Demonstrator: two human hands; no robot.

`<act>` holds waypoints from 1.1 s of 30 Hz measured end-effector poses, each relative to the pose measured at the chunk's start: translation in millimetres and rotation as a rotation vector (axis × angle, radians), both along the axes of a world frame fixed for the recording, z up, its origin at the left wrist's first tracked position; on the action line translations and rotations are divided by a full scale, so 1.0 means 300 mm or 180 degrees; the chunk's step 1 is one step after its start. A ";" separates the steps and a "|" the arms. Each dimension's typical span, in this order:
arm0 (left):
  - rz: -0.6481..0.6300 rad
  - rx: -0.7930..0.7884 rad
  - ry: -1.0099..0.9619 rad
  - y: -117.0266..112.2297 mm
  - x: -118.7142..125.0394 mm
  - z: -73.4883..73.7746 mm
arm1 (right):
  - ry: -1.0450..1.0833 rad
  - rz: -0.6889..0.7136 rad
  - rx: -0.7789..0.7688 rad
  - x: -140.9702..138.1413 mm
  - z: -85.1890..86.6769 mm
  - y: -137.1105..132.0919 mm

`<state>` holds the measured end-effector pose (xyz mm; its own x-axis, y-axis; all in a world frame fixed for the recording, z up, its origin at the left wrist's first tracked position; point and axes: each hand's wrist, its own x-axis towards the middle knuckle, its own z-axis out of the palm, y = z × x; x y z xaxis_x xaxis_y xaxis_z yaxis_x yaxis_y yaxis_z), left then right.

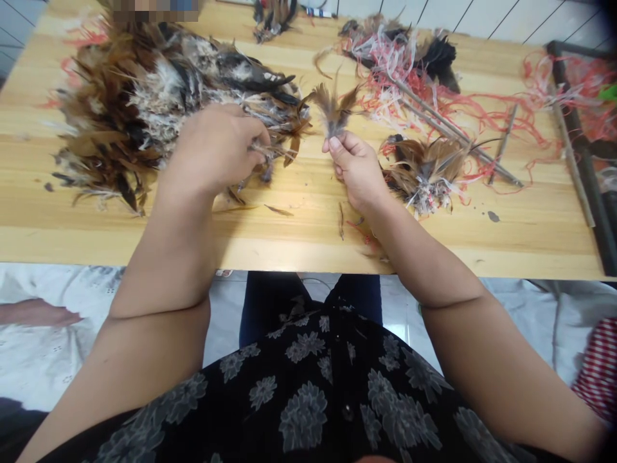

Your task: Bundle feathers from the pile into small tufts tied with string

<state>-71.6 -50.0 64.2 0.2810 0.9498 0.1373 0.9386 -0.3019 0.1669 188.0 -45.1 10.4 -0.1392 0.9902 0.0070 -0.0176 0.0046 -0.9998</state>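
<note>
Brown feathers: a small tuft stands pinched in the right hand; the left hand closes, seemingly, on quills from the big pile beneath it, mostly unsorted.

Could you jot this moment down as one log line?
left hand: pinching feathers at big feather pile | right hand: holding small feather bunch upright | wooden table

one head-worn camera looks forward and down, close over the wooden table
</note>
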 end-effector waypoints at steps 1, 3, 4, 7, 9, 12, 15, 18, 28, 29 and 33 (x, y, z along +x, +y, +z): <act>0.0026 0.0089 -0.0013 0.000 0.006 -0.003 | 0.0033 0.0023 0.0006 -0.002 0.000 -0.002; 0.0080 0.0272 -0.0228 -0.003 0.015 0.001 | 0.0093 0.0059 0.0020 -0.007 0.000 -0.006; 0.0110 0.0351 -0.0414 -0.004 0.018 0.007 | 0.0115 0.0068 0.0009 -0.008 0.001 -0.007; 0.0154 0.0616 -0.0983 0.000 0.016 0.022 | 0.0137 0.0115 -0.0145 -0.012 0.008 -0.013; 0.0170 0.0862 -0.1350 0.015 0.009 0.017 | 0.0170 0.0145 -0.0276 -0.015 0.015 -0.018; -0.0008 0.1070 -0.2047 0.052 0.006 -0.026 | 0.0259 0.0177 -0.0413 -0.020 0.027 -0.028; -0.0314 0.1226 -0.2712 0.091 0.026 -0.096 | 0.0297 0.0199 -0.0498 -0.025 0.037 -0.036; -0.0452 0.1244 -0.3288 0.126 0.056 -0.165 | 0.0321 0.0160 -0.0535 -0.029 0.046 -0.041; -0.0385 0.0334 -0.3957 0.114 0.126 -0.193 | 0.0289 -0.0029 -0.0555 -0.038 0.045 -0.042; -0.0340 0.0155 -0.4042 0.093 0.144 -0.179 | 0.0294 -0.0067 -0.0541 -0.041 0.048 -0.043; -0.0319 -0.0338 -0.4163 0.030 0.217 -0.153 | 0.0211 -0.0178 -0.0463 -0.054 0.055 -0.048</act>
